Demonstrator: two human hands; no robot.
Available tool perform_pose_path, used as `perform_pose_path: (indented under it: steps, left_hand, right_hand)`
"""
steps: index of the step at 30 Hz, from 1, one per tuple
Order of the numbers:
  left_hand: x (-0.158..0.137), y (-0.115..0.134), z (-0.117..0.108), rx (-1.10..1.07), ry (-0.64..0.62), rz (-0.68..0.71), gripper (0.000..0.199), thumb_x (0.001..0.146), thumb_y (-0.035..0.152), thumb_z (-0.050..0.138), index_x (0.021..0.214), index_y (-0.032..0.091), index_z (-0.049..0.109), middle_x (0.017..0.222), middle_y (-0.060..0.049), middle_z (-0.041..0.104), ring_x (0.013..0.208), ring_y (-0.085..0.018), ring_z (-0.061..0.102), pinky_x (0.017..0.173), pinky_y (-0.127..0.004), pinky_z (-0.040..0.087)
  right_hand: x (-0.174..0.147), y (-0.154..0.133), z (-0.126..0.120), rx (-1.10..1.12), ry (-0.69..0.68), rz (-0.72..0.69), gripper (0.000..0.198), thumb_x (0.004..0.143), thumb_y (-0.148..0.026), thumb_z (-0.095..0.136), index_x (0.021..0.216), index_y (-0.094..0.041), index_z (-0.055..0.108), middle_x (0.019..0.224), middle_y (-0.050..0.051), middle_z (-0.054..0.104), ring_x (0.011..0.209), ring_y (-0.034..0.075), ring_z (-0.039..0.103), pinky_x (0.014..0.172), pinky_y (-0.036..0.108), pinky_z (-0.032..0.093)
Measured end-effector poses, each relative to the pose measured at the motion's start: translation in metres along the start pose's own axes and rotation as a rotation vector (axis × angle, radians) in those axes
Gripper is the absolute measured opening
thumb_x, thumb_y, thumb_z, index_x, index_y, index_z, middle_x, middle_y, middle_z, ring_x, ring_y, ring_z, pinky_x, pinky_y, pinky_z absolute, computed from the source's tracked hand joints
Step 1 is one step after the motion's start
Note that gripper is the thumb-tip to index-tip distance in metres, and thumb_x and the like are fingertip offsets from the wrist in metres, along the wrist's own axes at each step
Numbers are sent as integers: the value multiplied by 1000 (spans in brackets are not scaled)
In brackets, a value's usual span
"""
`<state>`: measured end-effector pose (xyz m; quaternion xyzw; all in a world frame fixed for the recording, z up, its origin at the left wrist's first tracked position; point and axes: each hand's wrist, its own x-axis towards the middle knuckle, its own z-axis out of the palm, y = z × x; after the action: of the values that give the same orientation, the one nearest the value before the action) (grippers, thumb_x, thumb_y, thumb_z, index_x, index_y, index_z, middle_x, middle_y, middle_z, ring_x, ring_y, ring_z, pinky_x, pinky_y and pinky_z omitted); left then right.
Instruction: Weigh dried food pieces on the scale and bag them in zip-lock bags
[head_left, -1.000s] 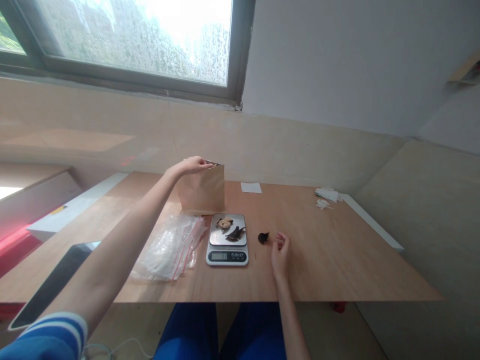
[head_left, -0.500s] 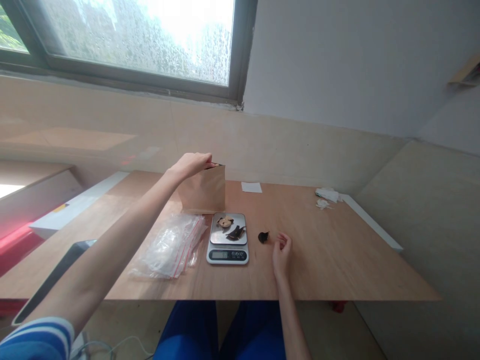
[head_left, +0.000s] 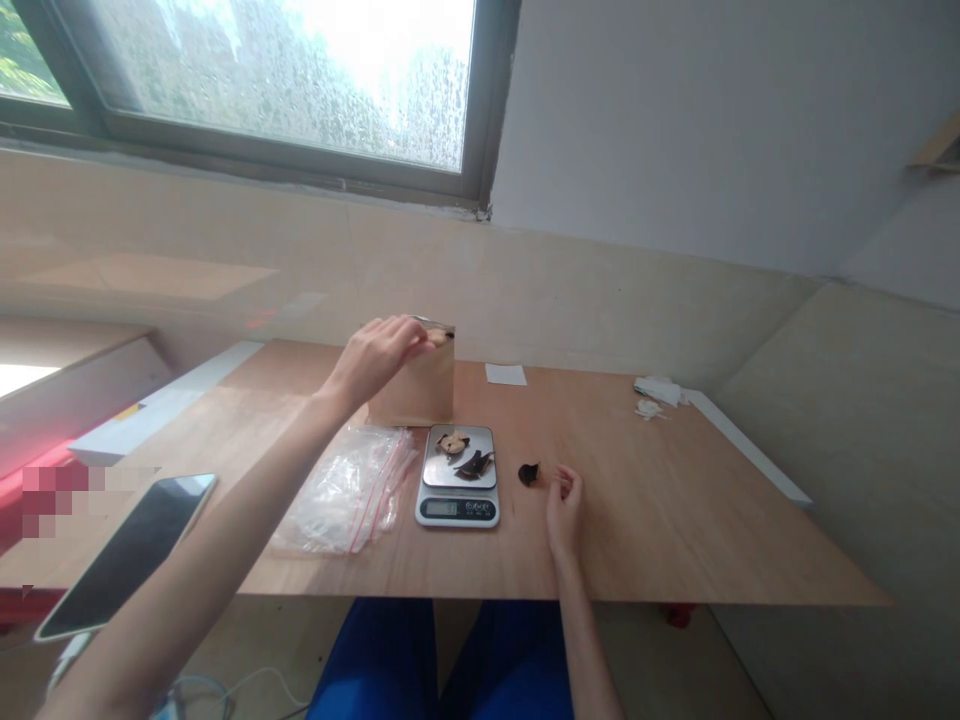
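- Raised from inside the bag [head_left: 420,392], the left hand [head_left: 381,350] is now at its mouth, with a pale piece [head_left: 439,339] in sight.
- Its fingers and thumb are clamped on that piece, which is tan, with a black patch at its right end; its far side is hidden.
- Right hand [head_left: 564,503]: empty, fingers loosely curled and slightly apart, resting near the worktop's [head_left: 675,500] front edge, just beside a black piece [head_left: 529,474] with a pointed tip.
- Brown and upright, the bag stands toward the worktop's back edge.
- Before it, the scale [head_left: 459,510] bears a cream lump [head_left: 453,446] with dark patches and curved, brown-black bits [head_left: 475,466].
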<state>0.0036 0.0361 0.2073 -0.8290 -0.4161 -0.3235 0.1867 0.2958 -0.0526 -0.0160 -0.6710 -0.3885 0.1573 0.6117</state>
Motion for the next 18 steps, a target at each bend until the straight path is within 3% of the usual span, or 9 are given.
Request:
perform_pose_path:
  steps: [6,9,14,18]
  left_hand:
    - [-68,27,43,-67,-241,285,28,93,29,35,83,16,57,79,-4,63,71,-14,57,67,-28,39]
    - [-89,32,60,-67,-290,358,22,92,21,37,84,16,57,84,-5,63,75,-15,57,68,-28,40]
    - [-112,43,81,-65,-290,346,21,92,23,38,82,17,56,87,-5,63,77,-16,58,70,-31,40]
    - [-125,53,91,-71,-282,215,22,92,26,38,82,18,55,83,-5,62,76,-17,58,70,-32,40]
  right_hand:
    - [1,1,1,1,-5,-13,33,74,-42,42,93,-17,52,93,11,57,83,21,54,74,34,43]
    - [1,2,1,1,-13,-19,33,73,-40,42,93,-16,53,94,12,57,82,20,54,74,34,43]
    - [2,4,1,4,-8,-14,32,73,-38,42,94,-16,53,96,12,58,81,20,55,73,33,43]
    - [2,5,1,-10,-16,-22,31,75,-39,42,94,-17,53,94,11,58,81,20,55,72,32,43]
